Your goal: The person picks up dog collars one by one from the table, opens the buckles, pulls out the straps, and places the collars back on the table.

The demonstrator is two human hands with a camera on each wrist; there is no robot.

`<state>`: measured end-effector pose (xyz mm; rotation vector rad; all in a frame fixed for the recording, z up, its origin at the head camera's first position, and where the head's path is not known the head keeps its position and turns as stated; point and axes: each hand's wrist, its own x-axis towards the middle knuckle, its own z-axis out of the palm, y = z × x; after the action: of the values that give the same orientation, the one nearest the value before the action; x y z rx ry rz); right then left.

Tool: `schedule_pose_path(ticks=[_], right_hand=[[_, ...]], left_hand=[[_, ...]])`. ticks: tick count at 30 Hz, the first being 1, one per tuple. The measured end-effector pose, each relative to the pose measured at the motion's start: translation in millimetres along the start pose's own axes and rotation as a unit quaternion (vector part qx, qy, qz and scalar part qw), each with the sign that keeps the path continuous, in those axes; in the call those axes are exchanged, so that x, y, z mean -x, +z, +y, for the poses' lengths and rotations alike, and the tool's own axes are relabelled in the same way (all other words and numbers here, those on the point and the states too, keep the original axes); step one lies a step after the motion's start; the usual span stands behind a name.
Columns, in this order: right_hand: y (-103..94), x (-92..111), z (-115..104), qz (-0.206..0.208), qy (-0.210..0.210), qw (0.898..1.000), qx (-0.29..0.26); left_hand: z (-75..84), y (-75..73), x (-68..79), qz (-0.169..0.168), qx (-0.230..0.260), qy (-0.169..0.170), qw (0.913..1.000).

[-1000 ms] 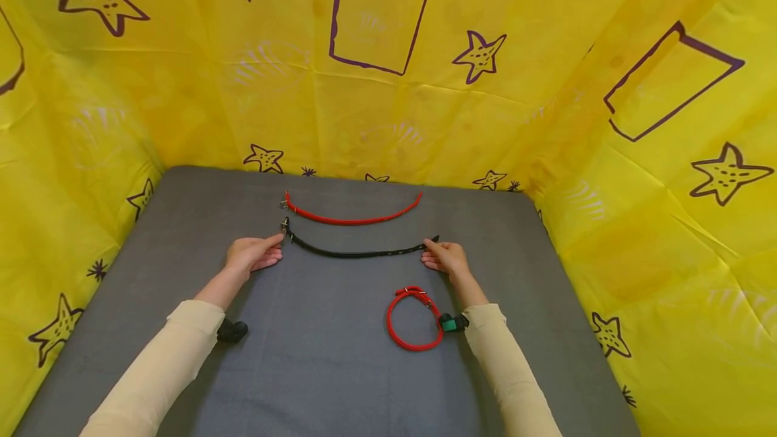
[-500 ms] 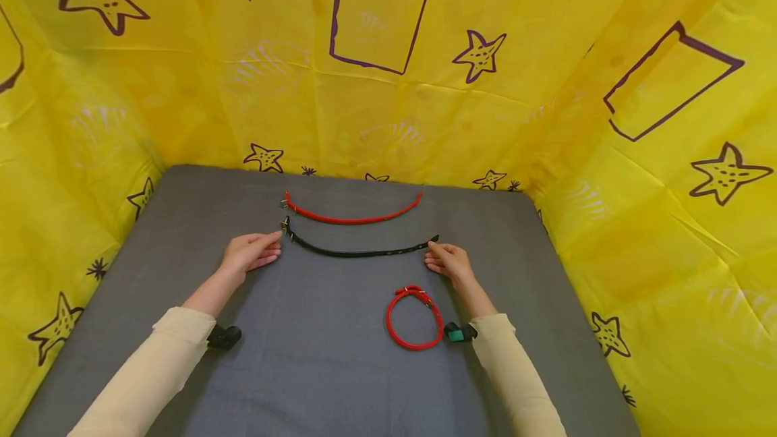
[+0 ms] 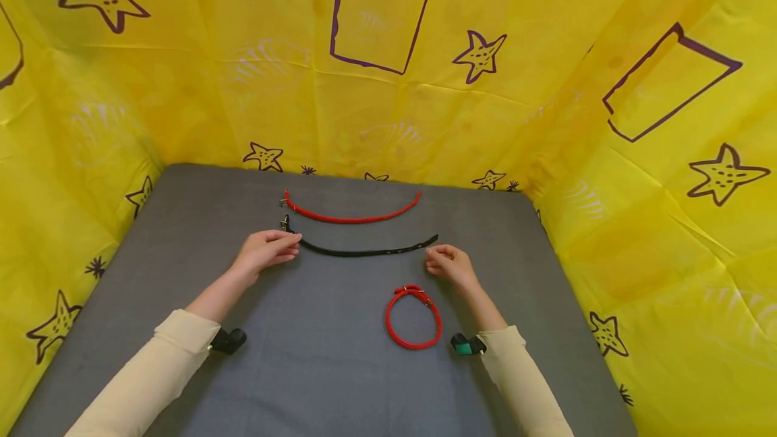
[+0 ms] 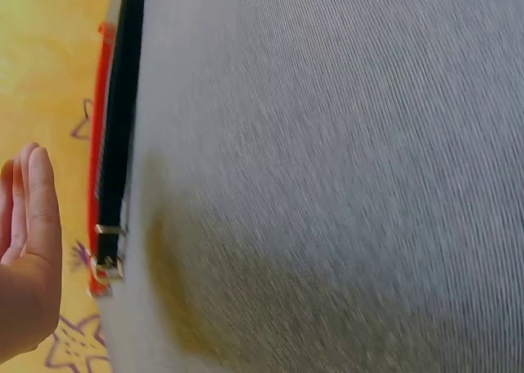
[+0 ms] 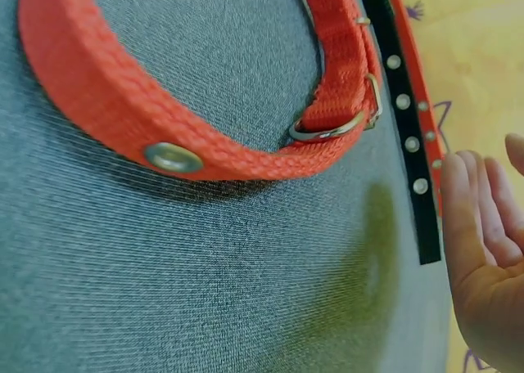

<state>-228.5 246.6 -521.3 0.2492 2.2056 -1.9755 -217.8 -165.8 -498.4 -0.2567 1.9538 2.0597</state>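
A black collar (image 3: 358,253) with a metal buckle and eyelets lies unfastened in a shallow curve on the grey surface. My left hand (image 3: 267,251) is over its buckle end in the head view; the left wrist view shows that hand (image 4: 31,250) with extended fingers and a gap to the collar (image 4: 119,128). Just below the collar's eyelet end is my right hand (image 3: 452,265), apart from it. Its fingers are fairly straight in the right wrist view, where the hand (image 5: 487,250) holds nothing.
Beyond the black collar lies an unfastened red collar (image 3: 352,220), roughly parallel to it. A second red collar (image 3: 388,319), buckled into a ring, sits nearer, left of the right wrist. Yellow patterned cloth (image 3: 273,106) borders the grey surface (image 3: 315,356) at the back and sides.
Both hands have let go of the black collar's ends. The left hand first drew back, then moved right over the collar; the right hand shifted slightly right and nearer. The collars stay put.
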Motion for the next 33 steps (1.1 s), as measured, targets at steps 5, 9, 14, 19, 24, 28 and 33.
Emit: schedule_pose_path(ticks=[5, 9, 14, 19, 24, 28, 33], right_hand=[[-0.4, 12, -3, -0.013, -0.026, 0.999, 0.025], [-2.4, 22, -5, -0.018, -0.038, 0.997, 0.061], [-4.4, 35, -5, -0.027, -0.059, 0.993, 0.096], [-6.0, 49, -3, -0.025, -0.063, 0.991, 0.118], [-8.8, 62, 1, -0.02, -0.068, 0.986, 0.148], [-10.9, 70, 6, -0.013, -0.083, 0.979, 0.187], [-11.4, 79, 14, -0.007, -0.092, 0.973, 0.21]], left_hand=[[4.5, 18.2, 7.7, -0.01, -0.037, 0.02, 0.9991], [6.8, 35.0, 15.3, -0.014, -0.096, 0.043, 0.9943], [7.5, 57.5, 24.5, -0.025, -0.146, 0.079, 0.9857], [5.3, 80.0, 32.2, -0.03, -0.192, 0.12, 0.9735], [-0.5, 102.6, 36.3, -0.037, -0.227, 0.164, 0.9592], [-9.2, 119.8, 36.8, -0.049, -0.236, 0.186, 0.9525], [-22.2, 138.2, 36.7, -0.063, -0.258, 0.214, 0.94]])
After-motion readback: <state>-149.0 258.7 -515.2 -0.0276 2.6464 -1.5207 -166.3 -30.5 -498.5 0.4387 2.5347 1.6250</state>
